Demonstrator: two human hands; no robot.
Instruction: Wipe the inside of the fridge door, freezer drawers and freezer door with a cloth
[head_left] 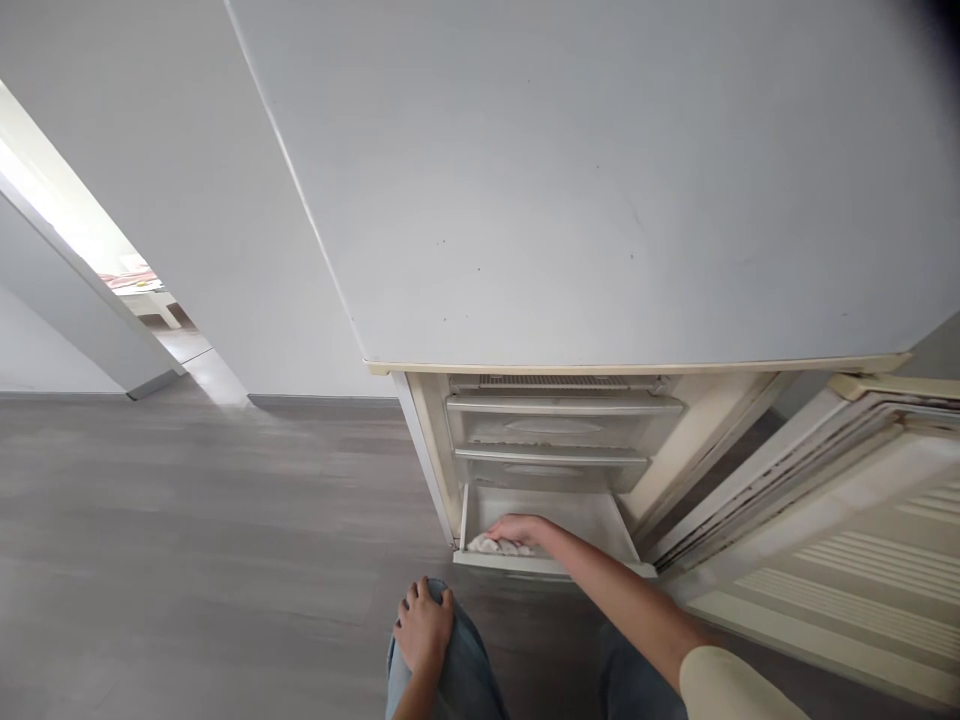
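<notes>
Left hand (422, 625) rests flat on knee (457, 660), fingers together, empty; right hand (517, 530), fingers clamped on cloth (491, 546), presses it inside pulled-out bottom drawer (600, 520) of open freezer; upper drawers (559, 420) shut.

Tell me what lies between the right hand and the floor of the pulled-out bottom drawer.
In the head view, a crumpled white cloth lies under the right hand, pressed against the bottom drawer floor. The left hand rests on a knee.
</notes>
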